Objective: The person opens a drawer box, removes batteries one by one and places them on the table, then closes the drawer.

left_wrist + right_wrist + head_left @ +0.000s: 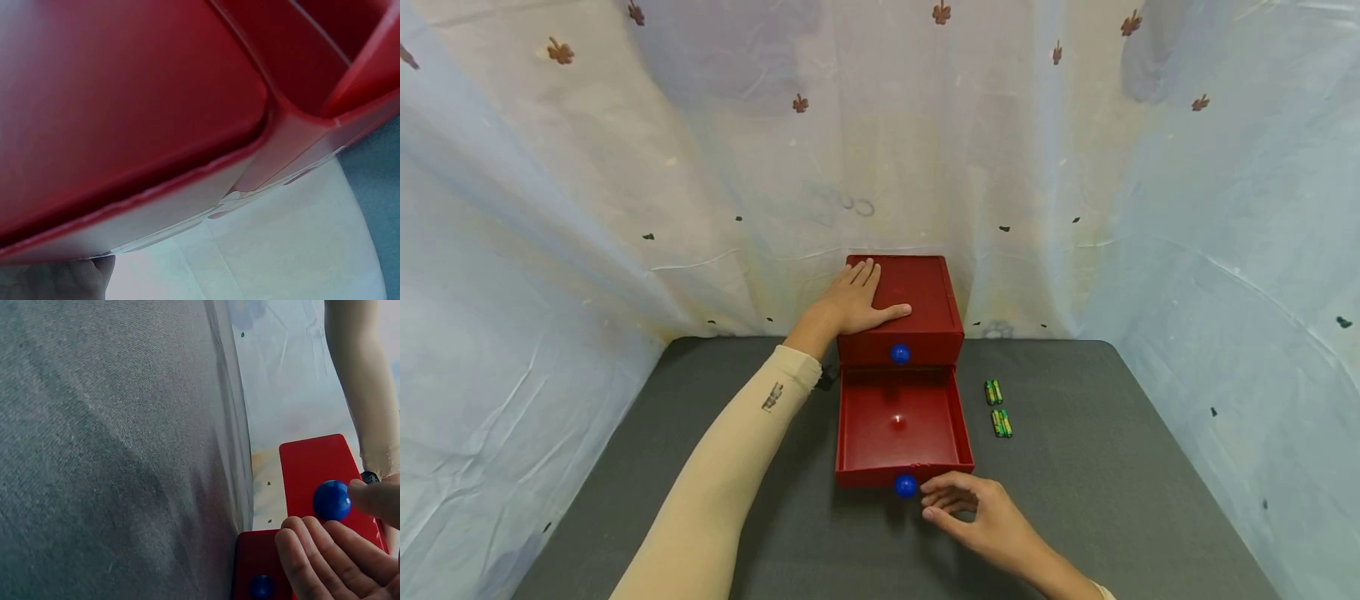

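A red two-drawer box (917,287) stands at the back of the table, a round blue knob (900,354) on its upper drawer front. Its lower drawer (880,446) is pulled out, showing a bare red floor. My left hand (853,304) rests on the box's top, palm down with fingers spread and thumb out to the side. Just right of the lower drawer's blue knob (906,487) is my right hand (988,521), fingers loosely bent and thumb apart, holding nothing. In the right wrist view, the right hand's fingers (331,556) overlap the drawer fronts.
Two pairs of green batteries (1002,422) lie on the dark grey table (1075,467), right of the pulled-out drawer. A pale patterned curtain (760,167) hangs behind the table and along both sides.
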The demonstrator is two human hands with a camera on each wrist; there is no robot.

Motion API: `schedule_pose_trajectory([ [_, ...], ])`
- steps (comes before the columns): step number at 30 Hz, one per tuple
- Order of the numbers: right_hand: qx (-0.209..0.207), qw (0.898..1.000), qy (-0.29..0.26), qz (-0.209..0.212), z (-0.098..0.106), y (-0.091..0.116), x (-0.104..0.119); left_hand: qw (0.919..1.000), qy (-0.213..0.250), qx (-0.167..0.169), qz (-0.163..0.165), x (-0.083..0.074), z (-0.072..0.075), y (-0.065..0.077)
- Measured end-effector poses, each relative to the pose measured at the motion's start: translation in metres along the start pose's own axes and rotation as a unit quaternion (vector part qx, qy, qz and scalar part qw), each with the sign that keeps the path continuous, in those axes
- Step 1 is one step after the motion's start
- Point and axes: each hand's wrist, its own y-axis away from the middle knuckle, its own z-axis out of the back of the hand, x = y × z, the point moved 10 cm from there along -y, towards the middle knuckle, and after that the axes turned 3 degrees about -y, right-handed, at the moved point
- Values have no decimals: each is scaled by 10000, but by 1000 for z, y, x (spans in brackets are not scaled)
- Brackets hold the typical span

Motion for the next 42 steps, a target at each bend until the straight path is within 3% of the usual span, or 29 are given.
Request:
schedule_pose_trajectory([
  [15, -12, 9971, -664, -362, -15, -9, -13, 10000, 15, 47, 12, 0, 1, 1],
  [25, -335, 9975, -563, -249, -14, -11, -14, 10000, 33, 35, -6, 0, 0, -1],
  [42, -633, 9940, -838, -306, -15, -16, -8, 10000, 32, 1, 5, 0, 0, 0],
])
